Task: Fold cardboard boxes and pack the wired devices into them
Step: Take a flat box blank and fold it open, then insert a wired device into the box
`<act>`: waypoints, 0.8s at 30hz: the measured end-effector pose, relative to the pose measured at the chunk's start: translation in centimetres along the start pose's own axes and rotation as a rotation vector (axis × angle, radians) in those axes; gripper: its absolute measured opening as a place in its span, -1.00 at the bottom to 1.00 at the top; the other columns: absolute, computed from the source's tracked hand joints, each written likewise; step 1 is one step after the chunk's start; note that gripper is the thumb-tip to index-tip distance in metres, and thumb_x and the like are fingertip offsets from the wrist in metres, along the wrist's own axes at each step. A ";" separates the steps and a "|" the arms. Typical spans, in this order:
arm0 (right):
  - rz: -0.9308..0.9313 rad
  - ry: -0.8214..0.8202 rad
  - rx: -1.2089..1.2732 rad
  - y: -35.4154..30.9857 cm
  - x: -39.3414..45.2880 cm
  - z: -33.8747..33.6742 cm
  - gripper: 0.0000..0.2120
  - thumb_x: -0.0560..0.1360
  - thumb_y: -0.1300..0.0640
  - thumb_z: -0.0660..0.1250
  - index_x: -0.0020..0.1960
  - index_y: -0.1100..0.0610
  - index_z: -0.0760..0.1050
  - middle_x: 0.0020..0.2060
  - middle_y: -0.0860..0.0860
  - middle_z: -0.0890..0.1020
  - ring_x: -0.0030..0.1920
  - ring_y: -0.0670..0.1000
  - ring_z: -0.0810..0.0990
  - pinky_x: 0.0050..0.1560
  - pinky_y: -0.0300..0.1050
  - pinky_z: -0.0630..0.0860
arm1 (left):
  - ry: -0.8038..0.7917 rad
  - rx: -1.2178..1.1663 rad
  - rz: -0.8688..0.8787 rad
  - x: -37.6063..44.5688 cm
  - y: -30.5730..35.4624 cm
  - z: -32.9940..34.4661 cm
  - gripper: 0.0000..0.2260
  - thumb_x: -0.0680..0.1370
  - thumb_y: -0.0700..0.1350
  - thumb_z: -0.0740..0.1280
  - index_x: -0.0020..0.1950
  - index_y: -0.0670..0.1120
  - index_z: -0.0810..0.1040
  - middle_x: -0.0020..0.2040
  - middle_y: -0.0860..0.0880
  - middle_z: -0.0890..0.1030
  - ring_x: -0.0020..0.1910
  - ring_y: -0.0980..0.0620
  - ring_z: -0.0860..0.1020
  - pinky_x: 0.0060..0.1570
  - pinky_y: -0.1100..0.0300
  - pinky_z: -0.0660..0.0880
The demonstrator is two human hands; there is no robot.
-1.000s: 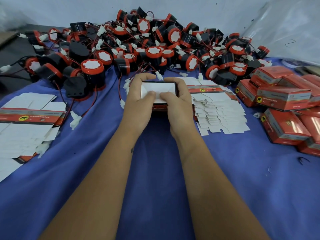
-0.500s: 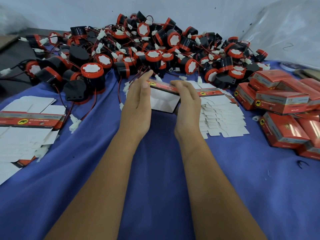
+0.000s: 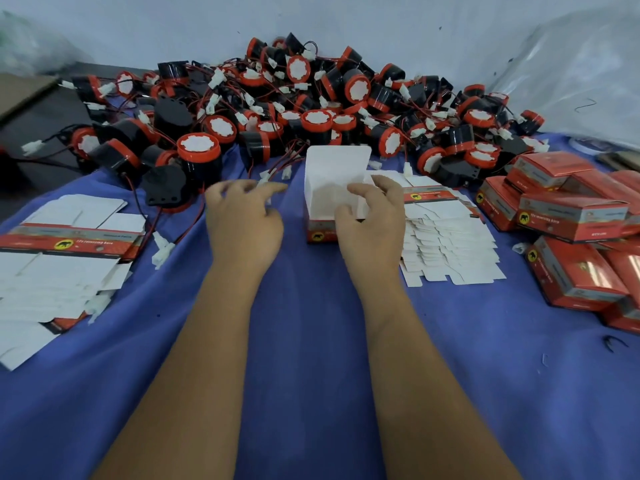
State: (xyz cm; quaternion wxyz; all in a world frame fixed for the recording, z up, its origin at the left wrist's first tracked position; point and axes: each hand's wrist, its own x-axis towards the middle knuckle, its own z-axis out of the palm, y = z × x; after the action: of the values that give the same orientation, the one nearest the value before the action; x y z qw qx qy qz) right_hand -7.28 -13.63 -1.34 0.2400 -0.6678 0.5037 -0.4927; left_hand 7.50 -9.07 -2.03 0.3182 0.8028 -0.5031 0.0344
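Head view: open box [image 3: 330, 188] upright on blue cloth [image 3: 311, 341], lid flap raised, front corner hidden behind right hand [image 3: 372, 223]. Right hand curled round box's near right edge; left hand [image 3: 242, 220] loose beside it, fingers spread, holding nothing. Behind, heap of wired devices [image 3: 311, 109]. Flat blanks [image 3: 62, 258] cut off at left, packed boxes [image 3: 571, 233] at right.
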 end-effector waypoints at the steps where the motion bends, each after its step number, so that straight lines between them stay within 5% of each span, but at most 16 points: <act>1: -0.024 -0.018 -0.097 0.1 0.0 0.1 -0.71 0.51 0.19 0.31 0.23 0.14 0.57 0.37 -0.01 0.39 0.35 -0.08 0.33 0.09 -0.48 0.25 | -0.049 0.020 -0.057 0.1 -0.6 -0.2 -0.59 0.58 -0.22 0.16 0.34 0.11 0.54 0.27 -0.11 0.54 0.31 -0.21 0.31 0.24 0.06 0.22; 3: -0.028 -0.043 -0.204 0.0 -0.2 0.3 -0.68 0.53 0.17 0.27 0.26 0.16 0.55 0.40 0.03 0.38 0.38 0.00 0.32 0.18 -0.19 0.36 | -0.138 0.074 -0.088 0.1 -0.8 -0.4 -0.67 0.60 -0.18 0.18 0.28 0.04 0.59 0.20 -0.19 0.54 0.19 -0.24 0.38 0.15 -0.01 0.29; 5: -0.052 -0.005 -0.235 -0.5 -0.5 0.1 -0.70 0.52 0.18 0.27 0.22 0.18 0.57 0.39 0.07 0.40 0.36 0.07 0.35 0.23 0.01 0.42 | -0.113 0.048 -0.092 -0.1 -0.5 -0.4 -0.77 0.55 -0.26 0.23 -0.02 -0.04 0.65 -0.10 -0.22 0.53 -0.16 -0.21 0.42 -0.22 0.00 0.32; 6: -0.102 0.063 -0.237 -0.8 -0.6 0.0 -0.71 0.49 0.22 0.30 0.19 0.19 0.58 0.35 0.11 0.43 0.32 0.11 0.38 0.21 0.06 0.42 | -0.086 0.016 -0.103 -0.3 -0.2 -0.4 -0.80 0.50 -0.31 0.24 -0.22 -0.04 0.51 -0.26 -0.22 0.43 -0.31 -0.15 0.31 -0.35 0.05 0.20; 8: -0.273 0.250 -0.218 -1.3 -0.8 -0.2 -0.71 0.40 0.33 0.32 0.12 0.26 0.58 0.23 0.20 0.51 0.17 0.19 0.47 0.11 0.04 0.43 | -0.013 -0.097 -0.123 -0.4 0.0 -0.4 -0.83 0.45 -0.32 0.23 -0.27 -0.11 0.32 -0.38 -0.18 0.30 -0.39 -0.06 0.14 -0.39 0.08 0.07; 10: -0.472 0.318 -0.134 -1.8 -1.3 -0.1 -0.73 0.38 0.39 0.27 0.06 0.31 0.57 0.08 0.22 0.56 0.03 0.18 0.51 -0.02 -0.01 0.47 | 0.108 -0.479 -0.291 0.1 0.2 -0.5 -0.80 0.50 -0.29 0.26 -0.17 0.02 0.49 -0.42 -0.03 0.40 -0.45 0.00 0.25 -0.45 0.09 0.21; 12: -0.590 0.197 -0.007 -2.3 -2.0 0.5 -0.79 0.44 0.30 0.19 -0.02 0.31 0.56 -0.13 0.15 0.59 -0.17 0.08 0.51 -0.22 -0.01 0.47 | 0.184 -1.104 -0.552 0.7 0.4 -1.5 -0.80 0.55 -0.30 0.26 0.02 -0.05 0.61 -0.39 0.03 0.52 -0.46 0.10 0.40 -0.43 0.23 0.40; 15: -0.401 -0.160 0.165 -2.7 -3.0 1.5 -0.77 0.56 0.15 0.15 -0.04 0.23 0.54 -0.35 0.05 0.56 -0.35 0.06 0.48 -0.29 0.11 0.45 | 0.136 -1.864 -0.666 0.8 0.4 -3.0 -0.83 0.60 -0.28 0.21 -0.05 -0.16 0.59 -0.41 -0.01 0.55 -0.45 0.12 0.49 -0.37 0.32 0.48; 17: -0.148 -0.407 0.316 -3.1 -3.3 1.9 -0.74 0.64 0.06 0.14 0.15 0.16 0.52 -0.26 0.10 0.62 -0.28 0.09 0.58 -0.17 0.16 0.55 | 0.035 -2.174 -0.572 0.4 -0.1 -3.6 -0.86 0.55 -0.25 0.22 -0.13 -0.17 0.56 -0.35 -0.02 0.52 -0.42 0.10 0.47 -0.37 0.33 0.47; 20: 0.178 -0.549 0.662 -3.6 -3.0 2.4 -0.61 0.68 -0.01 0.09 0.48 0.04 0.31 0.04 0.15 0.64 -0.07 0.03 0.65 0.00 -0.04 0.61 | -0.346 -2.371 -0.361 -0.1 -0.5 -4.1 -0.97 0.35 -0.27 0.38 -0.24 -0.19 0.56 -0.30 -0.04 0.47 -0.41 0.08 0.45 -0.41 0.33 0.46; 22: 0.281 -0.558 0.808 -3.9 -2.3 2.5 -0.60 0.68 -0.01 0.07 0.49 0.05 0.27 0.08 0.15 0.62 -0.04 0.00 0.64 0.01 -0.13 0.59 | -0.650 -2.320 -0.246 -0.4 -0.6 -4.4 -0.88 0.29 -0.30 0.49 -0.25 -0.23 0.58 -0.28 -0.11 0.55 -0.43 0.06 0.49 -0.45 0.31 0.48; 24: 0.338 -0.553 0.845 -3.9 -1.9 2.3 -0.65 0.67 0.03 0.12 0.41 0.11 0.39 -0.05 0.03 0.64 -0.07 -0.03 0.62 -0.01 -0.14 0.59 | -0.800 -2.018 -0.097 -0.5 -0.7 -4.3 -0.82 0.26 -0.18 0.58 -0.29 -0.19 0.62 -0.27 -0.07 0.59 -0.46 0.12 0.49 -0.50 0.36 0.46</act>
State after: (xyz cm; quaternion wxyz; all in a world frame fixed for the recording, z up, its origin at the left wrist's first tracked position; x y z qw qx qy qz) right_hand -3.52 -10.85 0.08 0.6879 -0.5275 0.2797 -0.4125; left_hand 9.00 -6.06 0.87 0.6455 0.1434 -0.3348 -0.6714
